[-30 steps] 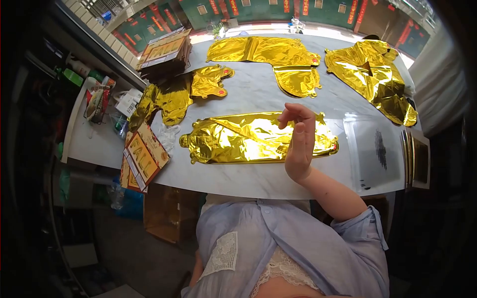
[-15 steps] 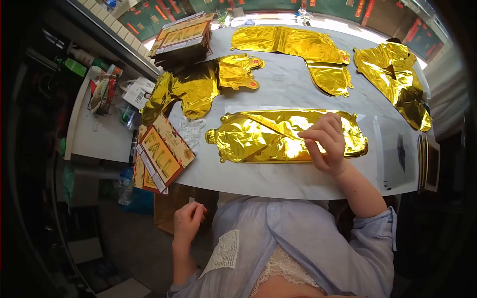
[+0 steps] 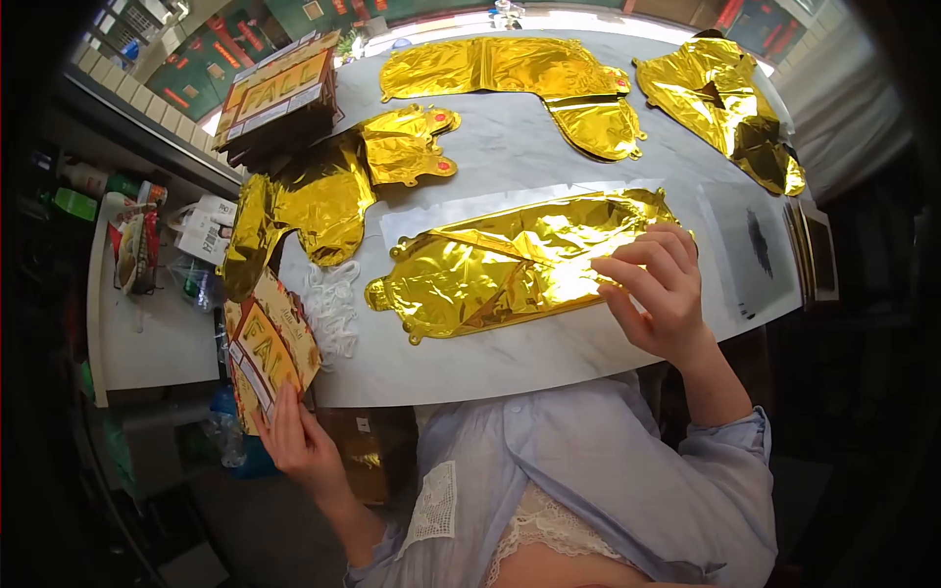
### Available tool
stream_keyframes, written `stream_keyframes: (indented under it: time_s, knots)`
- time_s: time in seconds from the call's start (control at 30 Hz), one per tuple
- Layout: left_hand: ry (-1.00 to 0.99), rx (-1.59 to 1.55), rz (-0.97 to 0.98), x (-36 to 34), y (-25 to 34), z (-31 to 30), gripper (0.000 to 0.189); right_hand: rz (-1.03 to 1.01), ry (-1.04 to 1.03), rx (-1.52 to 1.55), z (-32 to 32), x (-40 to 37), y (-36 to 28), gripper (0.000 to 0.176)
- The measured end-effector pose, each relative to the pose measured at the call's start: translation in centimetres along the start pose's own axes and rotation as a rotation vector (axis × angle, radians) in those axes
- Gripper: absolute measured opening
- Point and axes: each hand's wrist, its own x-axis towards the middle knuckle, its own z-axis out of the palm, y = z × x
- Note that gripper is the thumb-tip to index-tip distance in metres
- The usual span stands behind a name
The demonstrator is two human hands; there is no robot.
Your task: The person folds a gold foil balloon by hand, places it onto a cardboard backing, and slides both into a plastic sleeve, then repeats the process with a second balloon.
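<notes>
My left hand (image 3: 306,449) reaches the lower edge of the printed FALL cards (image 3: 270,343), its stretched fingers lying on the top card. These cards overhang the table's front left corner. My right hand (image 3: 659,294) hovers close over the right part of a folded gold foil balloon (image 3: 470,274), fingers loosely bent and thumb apart. The balloon lies flat across a clear plastic sleeve (image 3: 407,223). Between cards and balloon is a heap of white string or ribbon (image 3: 333,306).
More gold foil balloons lie at the back left (image 3: 319,201), back middle (image 3: 510,67) and right (image 3: 711,98) of the marble-patterned table (image 3: 529,363). A tall stack of FALL cards (image 3: 279,93) stands back left. Side shelf (image 3: 147,343) holds packets.
My left hand has moved up and left from beside my body onto the FALL cards, its fingers stretching out. The right hand stays over the balloon. My view has shifted and turned.
</notes>
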Motion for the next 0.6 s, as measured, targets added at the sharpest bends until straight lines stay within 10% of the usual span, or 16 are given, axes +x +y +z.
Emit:
stream_keyframes:
  time_s: [0.17, 0.23, 0.33, 0.47, 0.6]
  knots:
    - [0.704, 0.011, -0.435, -2.0, -1.3, -1.7, 0.02, 0.168, -0.169, 0.0, 1.5, -2.3, -1.0, 0.03]
    - [1.051, -0.11, -0.044, -2.0, -3.4, -2.8, 0.024, 0.174, -0.179, 0.018, 0.9, -2.5, -1.1, 0.03]
    - [0.978, -0.303, 0.413, 3.0, 4.8, -3.7, 0.025, 0.384, -0.103, 0.417, -0.4, -3.2, -1.7, 0.031]
    - [0.056, -0.429, 0.485, 3.2, 11.6, -2.0, 0.016, 0.491, -0.033, 0.601, -0.6, -3.3, -2.0, 0.029]
    - [0.069, -0.52, 0.625, 5.1, 16.5, 5.5, 0.018, 0.399, -0.011, 0.093, 1.1, -3.4, -0.4, 0.023]
